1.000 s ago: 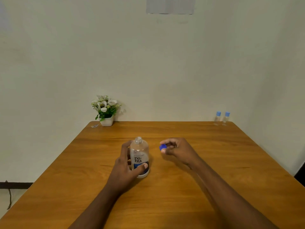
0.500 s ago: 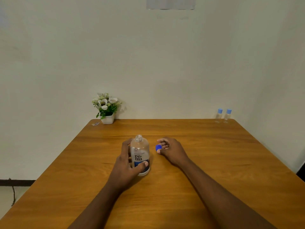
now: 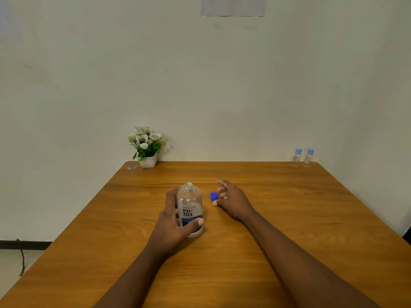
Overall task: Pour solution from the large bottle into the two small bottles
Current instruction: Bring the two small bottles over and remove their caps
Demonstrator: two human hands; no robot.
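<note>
Left hand point(image 3: 175, 221) of mine wraps around the large clear plastic bottle point(image 3: 190, 210) with the blue label, which stands upright and uncapped on the wooden table point(image 3: 289, 218). My right hand point(image 3: 233, 201) rests with loosened fingers, holding nothing, the small blue cap point(image 3: 214, 196) just beside its fingertips. Two small clear bottles point(image 3: 297, 157) with light-blue caps stand at the far right corner, well apart from both hands.

The left forearm point(image 3: 138, 270) and right forearm point(image 3: 300, 252) are bare to the frame's lower edge — slender, uncovered. The left grip point(image 3: 175, 225) and right grip point(image 3: 233, 203) are bare too — short trimmed thumbnails.
</note>
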